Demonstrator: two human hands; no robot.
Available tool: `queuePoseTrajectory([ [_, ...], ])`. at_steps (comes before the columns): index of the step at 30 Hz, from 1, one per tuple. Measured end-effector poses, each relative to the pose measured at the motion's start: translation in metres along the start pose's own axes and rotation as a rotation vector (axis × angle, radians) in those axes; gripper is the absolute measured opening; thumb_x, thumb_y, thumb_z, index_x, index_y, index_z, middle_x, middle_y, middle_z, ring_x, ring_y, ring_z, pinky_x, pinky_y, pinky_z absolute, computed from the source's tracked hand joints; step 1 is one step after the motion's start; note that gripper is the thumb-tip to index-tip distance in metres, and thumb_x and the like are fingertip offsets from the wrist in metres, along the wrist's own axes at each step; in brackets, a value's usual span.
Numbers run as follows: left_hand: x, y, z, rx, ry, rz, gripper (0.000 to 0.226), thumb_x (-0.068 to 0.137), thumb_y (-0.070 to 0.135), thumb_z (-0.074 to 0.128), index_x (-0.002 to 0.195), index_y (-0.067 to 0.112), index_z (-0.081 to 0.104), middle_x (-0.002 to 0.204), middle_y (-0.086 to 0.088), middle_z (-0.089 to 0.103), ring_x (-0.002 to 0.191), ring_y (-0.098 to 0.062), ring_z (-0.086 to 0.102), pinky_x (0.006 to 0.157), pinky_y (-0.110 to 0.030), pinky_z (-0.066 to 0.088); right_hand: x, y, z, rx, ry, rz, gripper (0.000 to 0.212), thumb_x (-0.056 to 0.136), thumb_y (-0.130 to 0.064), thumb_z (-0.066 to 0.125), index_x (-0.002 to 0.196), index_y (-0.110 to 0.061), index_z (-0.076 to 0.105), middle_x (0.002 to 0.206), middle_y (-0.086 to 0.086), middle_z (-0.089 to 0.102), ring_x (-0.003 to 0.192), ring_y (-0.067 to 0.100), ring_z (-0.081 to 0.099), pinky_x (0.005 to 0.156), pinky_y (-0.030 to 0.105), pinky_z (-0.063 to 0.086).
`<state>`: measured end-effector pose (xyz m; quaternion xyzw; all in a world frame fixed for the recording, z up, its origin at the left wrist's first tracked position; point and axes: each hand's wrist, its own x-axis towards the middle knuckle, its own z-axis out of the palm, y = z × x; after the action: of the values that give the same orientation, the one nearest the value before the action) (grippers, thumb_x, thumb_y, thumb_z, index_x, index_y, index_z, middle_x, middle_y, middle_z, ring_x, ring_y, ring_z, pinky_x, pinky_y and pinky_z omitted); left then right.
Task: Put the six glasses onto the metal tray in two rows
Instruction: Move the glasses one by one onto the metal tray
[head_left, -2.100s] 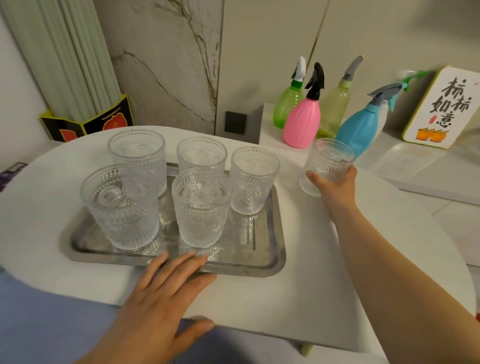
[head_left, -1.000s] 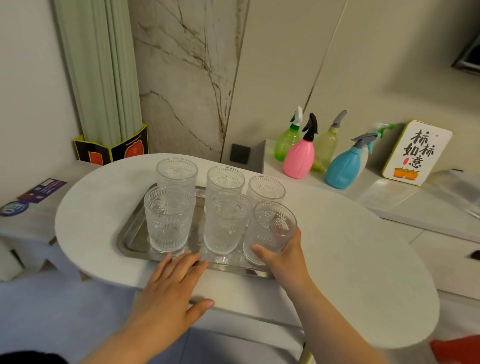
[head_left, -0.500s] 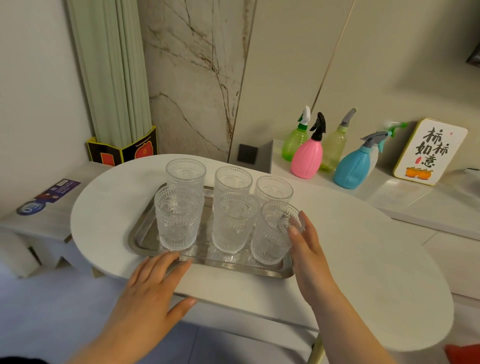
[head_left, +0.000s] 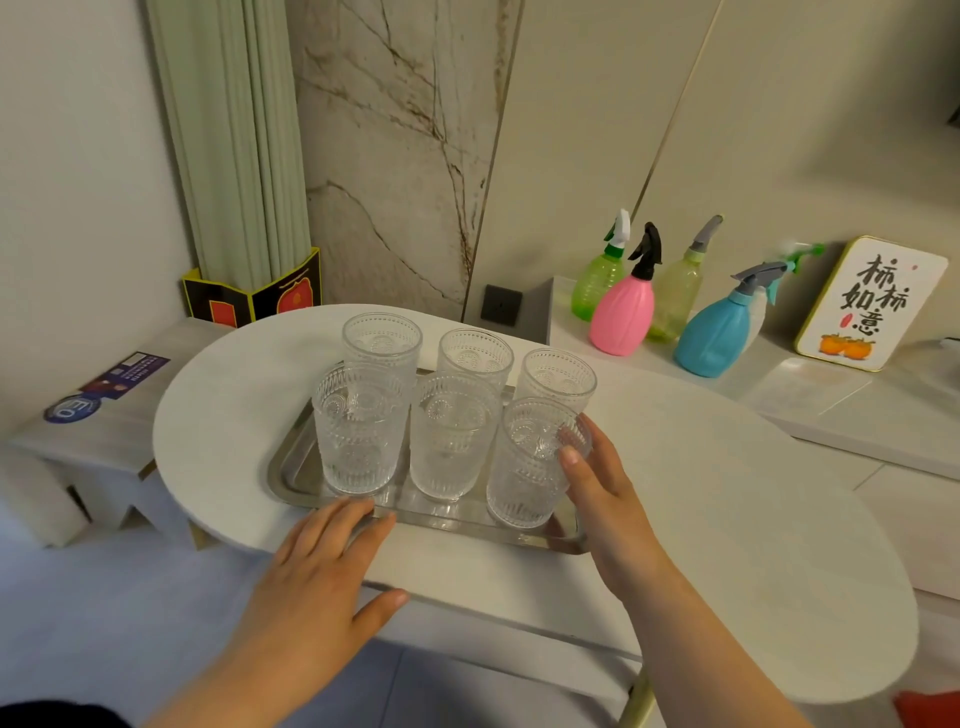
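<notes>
Clear patterned glasses stand upright on the metal tray (head_left: 284, 470) in two rows of three. The back row holds a left glass (head_left: 382, 340), a middle glass (head_left: 475, 353) and a right glass (head_left: 558, 376). The front row holds a left glass (head_left: 358, 431), a middle glass (head_left: 452, 441) and a right glass (head_left: 522, 483). My right hand (head_left: 608, 493) lies with straight fingers against the right side of the front right glass, not wrapped around it. My left hand (head_left: 322, 577) rests flat on the white table (head_left: 727, 519), fingertips at the tray's front rim.
Several spray bottles, among them a pink one (head_left: 623, 312) and a blue one (head_left: 714, 332), stand on a counter behind the table, beside a framed sign (head_left: 872, 306). A low bench (head_left: 93, 415) with stickers is at the left.
My right hand carried the last glass from the table's far right onto the tray's front right spot and let go of it. It now stays against the glass's side. My left hand stayed at the rim.
</notes>
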<state>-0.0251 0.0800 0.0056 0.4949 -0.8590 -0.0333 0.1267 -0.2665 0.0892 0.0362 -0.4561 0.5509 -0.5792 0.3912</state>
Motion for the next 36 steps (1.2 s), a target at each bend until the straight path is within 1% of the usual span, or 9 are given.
queuePoseTrajectory([
  [6, 0.001, 0.001, -0.001, -0.022, -0.021, -0.017, 0.088, 0.091, 0.059, -0.002, 0.098, 0.009, 0.071, 0.100, -0.009, 0.070, 0.103, -0.023, 0.051, 0.063, -0.045, 0.055, -0.001, -0.004, 0.005, -0.026, -0.030, 0.030, 0.026, 0.088, -0.025, 0.046, 0.103, -0.046, 0.045, 0.114, -0.028, 0.049, 0.099, -0.020, 0.047, 0.077, 0.007, 0.045],
  [9, 0.002, 0.002, -0.002, -0.032, -0.043, -0.026, 0.089, 0.091, 0.059, -0.002, 0.097, 0.009, 0.071, 0.100, -0.009, 0.070, 0.096, -0.027, 0.064, 0.065, -0.044, 0.056, -0.001, -0.005, 0.008, -0.019, -0.044, 0.031, 0.024, 0.088, -0.025, 0.046, 0.101, -0.045, 0.045, 0.112, -0.029, 0.048, 0.102, -0.016, 0.045, 0.083, 0.013, 0.042],
  [13, 0.002, 0.004, -0.003, -0.057, -0.035, -0.038, 0.088, 0.091, 0.059, -0.002, 0.097, 0.009, 0.071, 0.100, -0.009, 0.070, 0.097, -0.028, 0.064, 0.072, -0.037, 0.054, 0.001, -0.005, 0.010, -0.023, -0.038, 0.035, 0.028, 0.089, -0.025, 0.046, 0.107, -0.046, 0.041, 0.115, -0.027, 0.047, 0.108, -0.007, 0.047, 0.088, 0.014, 0.041],
  [19, 0.003, 0.004, -0.002, -0.065, -0.041, -0.043, 0.088, 0.091, 0.060, 0.000, 0.098, 0.007, 0.070, 0.101, -0.011, 0.070, 0.093, -0.031, 0.066, 0.067, -0.047, 0.055, 0.003, -0.003, 0.008, -0.031, -0.020, 0.056, 0.039, 0.088, -0.031, 0.044, 0.125, -0.038, 0.033, 0.134, -0.011, 0.042, 0.122, 0.006, 0.041, 0.100, 0.025, 0.031],
  [24, 0.003, 0.002, -0.001, -0.075, -0.028, -0.017, 0.088, 0.092, 0.060, 0.001, 0.097, 0.007, 0.070, 0.099, -0.012, 0.070, 0.091, -0.032, 0.067, 0.065, -0.046, 0.055, 0.012, -0.013, -0.009, -0.034, 0.268, -0.010, 0.022, 0.090, -0.036, 0.039, 0.110, -0.033, 0.046, 0.127, 0.003, 0.050, 0.118, 0.019, 0.047, 0.106, 0.038, 0.034],
  [27, 0.004, 0.002, 0.001, -0.065, -0.011, -0.015, 0.088, 0.092, 0.060, 0.000, 0.097, 0.008, 0.071, 0.100, -0.011, 0.070, 0.099, -0.027, 0.057, 0.064, -0.045, 0.055, 0.024, -0.022, -0.023, 0.001, 0.389, 0.002, 0.033, 0.094, -0.032, 0.032, 0.125, -0.023, 0.041, 0.133, 0.007, 0.045, 0.120, 0.022, 0.043, 0.105, 0.036, 0.033],
  [31, 0.005, 0.003, 0.002, -0.066, 0.012, -0.012, 0.089, 0.091, 0.060, 0.000, 0.096, 0.006, 0.071, 0.099, -0.012, 0.071, 0.100, -0.021, 0.041, 0.059, -0.047, 0.055, 0.042, -0.026, -0.022, 0.045, 0.187, 0.208, 0.044, 0.094, -0.037, 0.029, 0.136, -0.022, 0.028, 0.145, 0.002, 0.031, 0.132, 0.023, 0.031, 0.107, 0.040, 0.028],
  [34, 0.006, 0.002, 0.003, -0.066, 0.029, 0.003, 0.089, 0.092, 0.059, -0.001, 0.095, 0.008, 0.072, 0.099, -0.011, 0.071, 0.100, -0.020, 0.041, 0.060, -0.039, 0.055, 0.055, -0.025, -0.017, 0.004, 0.013, 0.226, 0.027, 0.092, -0.040, 0.032, 0.118, -0.035, 0.039, 0.116, -0.013, 0.049, 0.101, 0.009, 0.050, 0.090, 0.027, 0.037],
  [36, 0.006, 0.001, 0.005, -0.074, 0.041, 0.019, 0.090, 0.091, 0.060, 0.000, 0.096, 0.007, 0.072, 0.099, -0.012, 0.071, 0.100, -0.021, 0.041, 0.082, -0.035, 0.042, 0.064, -0.023, -0.016, -0.003, -0.019, 0.240, 0.028, 0.092, -0.041, 0.031, 0.118, -0.036, 0.038, 0.100, -0.021, 0.050, 0.090, 0.003, 0.047, 0.089, 0.028, 0.033],
])
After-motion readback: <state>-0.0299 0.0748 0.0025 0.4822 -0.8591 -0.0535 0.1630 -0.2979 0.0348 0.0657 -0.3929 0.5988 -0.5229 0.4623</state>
